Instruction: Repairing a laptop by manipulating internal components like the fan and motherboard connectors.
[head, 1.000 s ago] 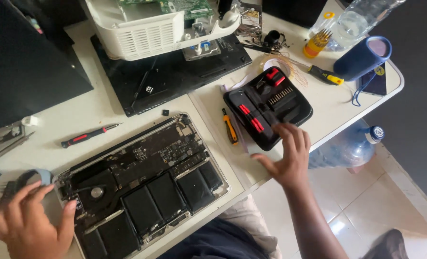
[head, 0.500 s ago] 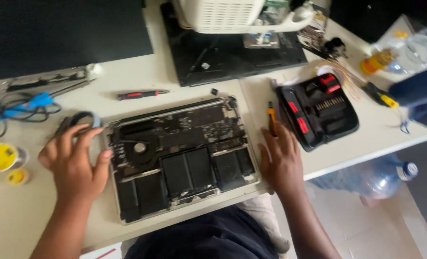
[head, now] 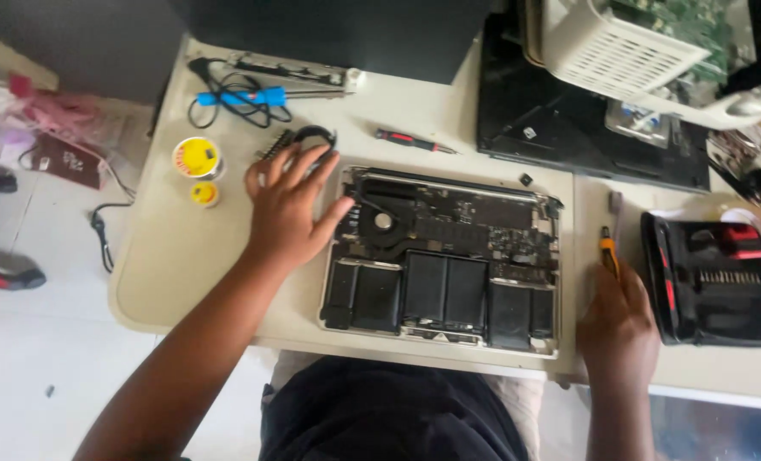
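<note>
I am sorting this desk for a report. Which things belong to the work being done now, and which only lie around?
In use:
- opened grey laptop with bare battery cells and fan, left hand at its edge
- orange-handled screwdriver, under right hand
- black zip case of screwdriver bits

Lying about:
- blue soldering iron
- yellow solder reel
- red-and-black screwdriver
- white plastic basket

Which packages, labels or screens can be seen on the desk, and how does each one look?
Round solder spool, left of the left hand: yellow label, red print.
Small round tin, below it: yellow lid.
Dark screen, desk's far edge: black, unlit.
Tool case, beside the right hand: black, red parts.
</note>
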